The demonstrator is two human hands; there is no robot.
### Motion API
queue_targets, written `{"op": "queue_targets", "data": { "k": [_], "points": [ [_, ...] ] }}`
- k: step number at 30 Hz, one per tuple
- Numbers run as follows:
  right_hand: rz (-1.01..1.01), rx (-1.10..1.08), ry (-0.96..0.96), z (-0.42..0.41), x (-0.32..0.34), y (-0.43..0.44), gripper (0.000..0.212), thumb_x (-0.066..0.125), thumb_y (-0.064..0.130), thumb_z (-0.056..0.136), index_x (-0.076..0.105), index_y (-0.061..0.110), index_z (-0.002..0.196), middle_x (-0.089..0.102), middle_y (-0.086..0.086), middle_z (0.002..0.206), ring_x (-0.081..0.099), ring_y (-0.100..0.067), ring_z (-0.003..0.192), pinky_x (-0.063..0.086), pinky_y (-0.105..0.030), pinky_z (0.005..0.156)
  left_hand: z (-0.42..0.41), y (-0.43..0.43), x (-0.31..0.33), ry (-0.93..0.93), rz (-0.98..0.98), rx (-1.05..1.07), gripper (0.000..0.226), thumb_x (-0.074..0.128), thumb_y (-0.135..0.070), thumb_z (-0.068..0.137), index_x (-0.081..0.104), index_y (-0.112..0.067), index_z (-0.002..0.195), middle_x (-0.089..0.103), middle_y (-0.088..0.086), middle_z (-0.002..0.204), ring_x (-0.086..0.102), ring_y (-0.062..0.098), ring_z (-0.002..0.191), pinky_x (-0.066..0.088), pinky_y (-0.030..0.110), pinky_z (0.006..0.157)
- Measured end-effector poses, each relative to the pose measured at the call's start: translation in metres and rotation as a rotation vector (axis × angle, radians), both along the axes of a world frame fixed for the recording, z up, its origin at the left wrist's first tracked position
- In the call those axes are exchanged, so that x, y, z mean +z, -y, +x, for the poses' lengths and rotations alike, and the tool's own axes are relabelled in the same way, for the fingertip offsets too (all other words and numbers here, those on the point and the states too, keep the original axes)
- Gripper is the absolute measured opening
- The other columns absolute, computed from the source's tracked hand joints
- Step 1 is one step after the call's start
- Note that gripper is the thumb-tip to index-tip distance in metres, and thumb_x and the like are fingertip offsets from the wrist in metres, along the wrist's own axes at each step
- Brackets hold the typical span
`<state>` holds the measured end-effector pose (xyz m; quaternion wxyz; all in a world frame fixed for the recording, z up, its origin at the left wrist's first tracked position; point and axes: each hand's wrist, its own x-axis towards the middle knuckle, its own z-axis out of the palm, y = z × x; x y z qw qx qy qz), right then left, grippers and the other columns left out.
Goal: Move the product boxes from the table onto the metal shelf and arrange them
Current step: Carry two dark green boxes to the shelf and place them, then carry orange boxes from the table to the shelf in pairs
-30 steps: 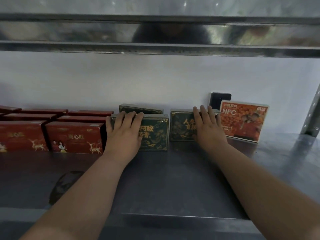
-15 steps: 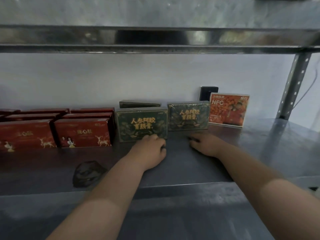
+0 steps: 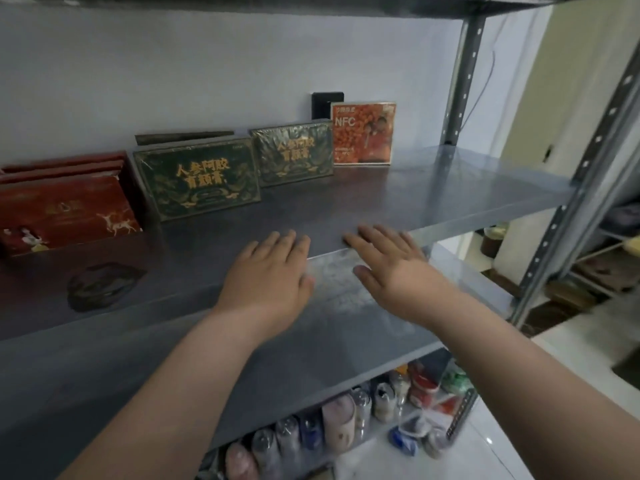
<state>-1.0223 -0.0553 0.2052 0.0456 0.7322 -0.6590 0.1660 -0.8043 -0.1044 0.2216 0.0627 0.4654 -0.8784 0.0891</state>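
The metal shelf (image 3: 450, 188) carries the product boxes in a row toward its back edge, all standing upright and closed, so their contents do not show. At the left end stand the red boxes (image 3: 65, 209), packed one behind another, the front one printed with white deer. Just beside them stands the front green box (image 3: 199, 180) with gold lettering, and behind it only the top edge of a hidden green box (image 3: 183, 137) shows. The second green box (image 3: 294, 152) stands to its right and further back, and the orange NFC box (image 3: 363, 133) stands just beside that one, closest to the back edge, in front of a black wall plate (image 3: 327, 103). The right end of the shelf, up to the perforated post (image 3: 460, 74), is bare metal.

Both hands are near the front edge, well apart from the boxes and holding nothing. The left hand (image 3: 270, 271) is palm down with straight fingers close together. The right hand (image 3: 391, 261) is palm down with fingers slightly spread and thumb out. Whether either palm touches the metal cannot be told.

Below the shelf, bottles and cans (image 3: 346, 420) are crowded together.
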Motion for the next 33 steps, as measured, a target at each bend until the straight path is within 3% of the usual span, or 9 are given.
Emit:
{"op": "queue_targets", "data": {
  "k": [2, 5, 9, 13, 18, 23, 27, 31, 33],
  "points": [
    [0.015, 0.029, 0.007, -0.001, -0.017, -0.038, 0.069, 0.045, 0.045, 0.1, 0.016, 0.03, 0.161, 0.02, -0.004, 0.167, 0.016, -0.027, 0.154, 0.022, -0.047, 0.12, -0.002, -0.022, -0.016, -0.011, -0.07, -0.043, 0.069, 0.024, -0.051, 0.096, 0.016, -0.022, 0.158, 0.013, 0.004, 0.166, 0.008, 0.027, 0.153, 0.004, 0.051, 0.122],
    [0.134, 0.018, 0.06, -0.004, -0.043, -0.095, 0.072, 0.052, 0.048, 0.097, 0.019, 0.033, 0.159, 0.038, 0.004, 0.155, 0.038, -0.019, 0.14, 0.037, -0.035, 0.113, -0.007, -0.06, -0.044, -0.052, -0.119, -0.221, 0.065, 0.037, -0.049, 0.087, 0.05, -0.022, 0.144, 0.041, 0.008, 0.155, 0.03, 0.033, 0.147, 0.023, 0.06, 0.117],
    [0.235, -0.028, 0.107, -0.024, -0.093, -0.159, 0.046, 0.04, 0.048, 0.095, 0.056, 0.03, 0.134, 0.065, 0.006, 0.121, 0.061, -0.019, 0.112, 0.052, -0.035, 0.086, -0.034, -0.111, -0.096, -0.149, 0.051, -0.355, 0.049, 0.047, -0.039, 0.083, 0.067, -0.019, 0.123, 0.069, 0.0, 0.117, 0.064, 0.026, 0.109, 0.051, 0.039, 0.092],
    [0.424, -0.097, 0.126, -0.048, -0.149, -0.221, 0.037, 0.041, 0.043, 0.099, 0.054, 0.028, 0.129, 0.063, 0.003, 0.116, 0.062, -0.023, 0.106, 0.054, -0.038, 0.079, -0.068, -0.161, -0.15, -0.111, 0.272, -0.363, 0.038, 0.05, -0.036, 0.083, 0.067, -0.025, 0.116, 0.068, -0.006, 0.102, 0.064, 0.02, 0.091, 0.054, 0.033, 0.073],
    [0.6, -0.152, 0.139, -0.075, -0.215, -0.301, 0.037, 0.042, 0.039, 0.101, 0.054, 0.022, 0.131, 0.062, -0.001, 0.117, 0.06, -0.026, 0.106, 0.05, -0.036, 0.077, -0.109, -0.216, -0.207, 0.189, 0.474, -0.461, 0.053, 0.033, -0.048, 0.088, 0.061, -0.028, 0.129, 0.067, -0.008, 0.115, 0.062, 0.018, 0.105, 0.05, 0.034, 0.083],
    [0.716, -0.285, 0.235, -0.086, -0.256, -0.383, 0.039, 0.044, 0.038, 0.101, 0.05, 0.021, 0.136, 0.06, -0.002, 0.122, 0.057, -0.027, 0.111, 0.05, -0.038, 0.081, -0.151, -0.252, -0.243, 0.32, 0.607, -0.657, 0.047, 0.046, -0.044, 0.096, 0.049, -0.03, 0.141, 0.057, -0.009, 0.134, 0.051, 0.016, 0.124, 0.041, 0.033, 0.101],
    [0.761, -0.487, 0.337, -0.077, -0.271, -0.441, 0.045, 0.046, 0.038, 0.1, 0.043, 0.022, 0.143, 0.055, -0.003, 0.128, 0.054, -0.027, 0.116, 0.051, -0.039, 0.085, -0.188, -0.271, -0.258, 0.407, 0.607, -0.882, 0.047, 0.044, -0.043, 0.097, 0.048, -0.03, 0.141, 0.057, -0.008, 0.134, 0.052, 0.016, 0.122, 0.044, 0.036, 0.1],
    [0.768, -0.738, 0.417, -0.055, -0.274, -0.481, 0.043, 0.046, 0.039, 0.1, 0.046, 0.023, 0.14, 0.055, -0.001, 0.127, 0.053, -0.026, 0.118, 0.051, -0.039, 0.086, -0.217, -0.294, -0.268, 0.414, 0.543, -1.169, 0.043, 0.045, -0.037, 0.088, 0.064, -0.022, 0.123, 0.069, -0.002, 0.107, 0.065, 0.021, 0.099, 0.055, 0.038, 0.083],
    [0.753, -0.884, 0.46, -0.036, -0.271, -0.496, 0.043, 0.047, 0.039, 0.1, 0.046, 0.024, 0.14, 0.056, -0.001, 0.127, 0.054, -0.026, 0.118, 0.05, -0.039, 0.086, -0.227, -0.304, -0.274, 0.482, 0.534, -1.3, 0.044, 0.045, -0.038, 0.091, 0.059, -0.024, 0.13, 0.067, -0.004, 0.114, 0.061, 0.02, 0.105, 0.051, 0.036, 0.089]
  ]
}}
